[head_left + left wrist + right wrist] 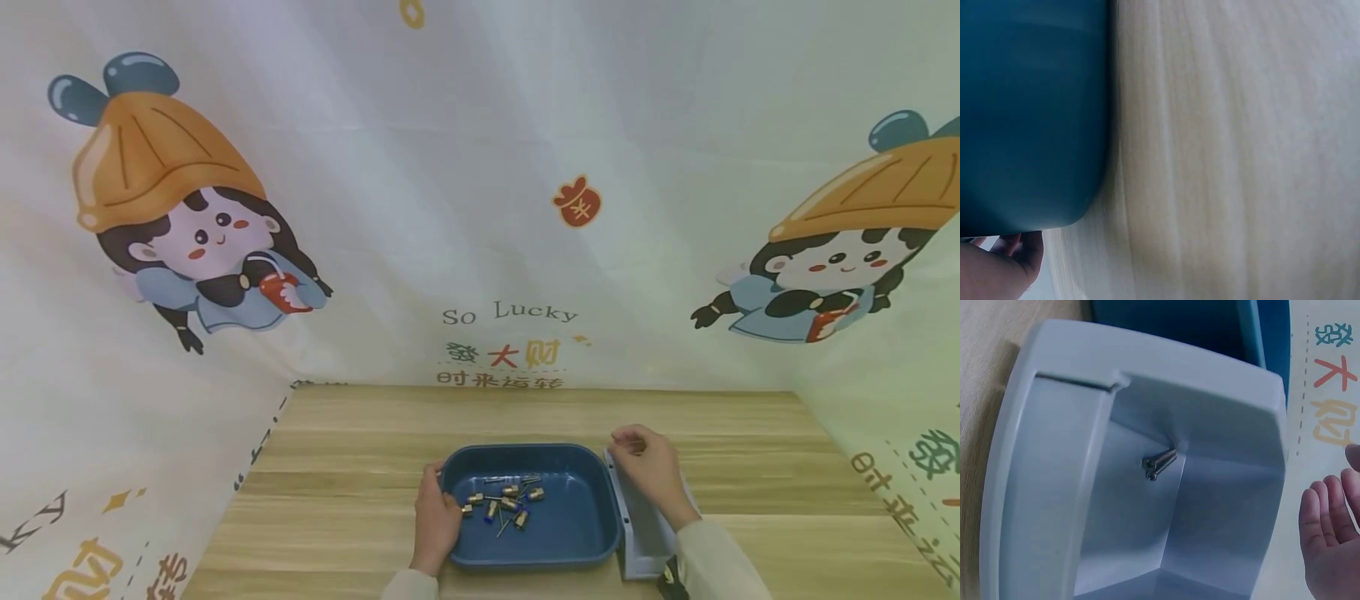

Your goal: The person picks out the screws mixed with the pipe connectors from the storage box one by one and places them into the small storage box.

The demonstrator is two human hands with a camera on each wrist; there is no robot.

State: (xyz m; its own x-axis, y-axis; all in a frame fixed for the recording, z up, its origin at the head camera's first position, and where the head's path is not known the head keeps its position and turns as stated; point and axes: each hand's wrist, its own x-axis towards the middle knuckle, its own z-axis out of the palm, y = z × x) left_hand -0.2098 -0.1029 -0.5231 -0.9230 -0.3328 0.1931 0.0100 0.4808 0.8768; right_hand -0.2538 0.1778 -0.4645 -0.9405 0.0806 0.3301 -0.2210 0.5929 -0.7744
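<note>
Your left hand (437,515) gripped the left side of the blue tray (573,521), its thumb over the rim and its fingers against the outer wall. Brass fittings (511,504), some with blue ends, lay loosely mixed with thin screws (531,479) in the tray's left half. Your right hand (651,467) was above the pale grey bin (1160,359), fingers bent, thumb near them; I could not tell whether they pinched anything. The bin stood just right of the tray on the wood-grain table (337,467), with at least two short screws (1161,464) inside it
</note>
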